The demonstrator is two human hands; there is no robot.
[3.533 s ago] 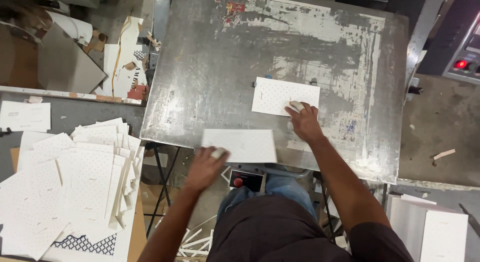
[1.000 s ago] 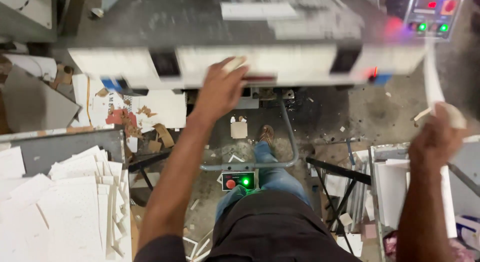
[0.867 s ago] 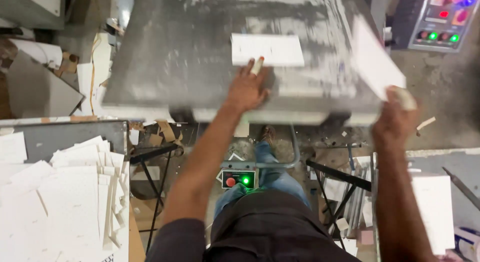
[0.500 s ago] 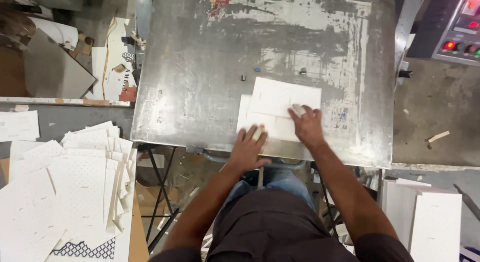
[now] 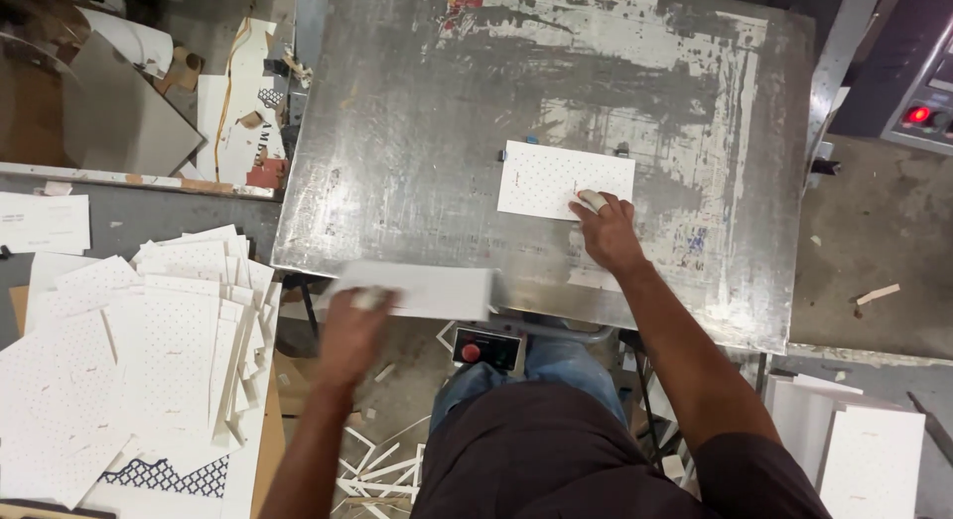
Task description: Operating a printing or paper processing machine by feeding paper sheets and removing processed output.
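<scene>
The right hand (image 5: 608,233) lies flat on the worn metal counter (image 5: 417,152), its fingers (image 5: 592,200) stretched out and pressing the near right corner of a white dotted card (image 5: 556,178). One fingertip is wrapped in pale tape. The card lies flat near the middle of the counter, long side across, with small stops touching its far edge at about 12 o'clock.

At 8 o'clock from that card, the left hand (image 5: 352,330) is blurred at the counter's near edge. Its fingers are closed on the left end of a second white card (image 5: 422,289), which it holds level, half over the edge. A taped fingertip shows on this hand too.

Just below the counter's front, at 6 o'clock from the held card, sits a small switch box with a red button (image 5: 486,348), above the person's jeans.

Off at 9 o'clock, on a lower surface, a loose stack of dotted white cards (image 5: 129,350) fans out untidily. At 4 o'clock, near the right elbow, more white sheets (image 5: 864,454) stand stacked. A panel with a red lamp (image 5: 918,114) sits at the counter's far right, about 2 o'clock.
</scene>
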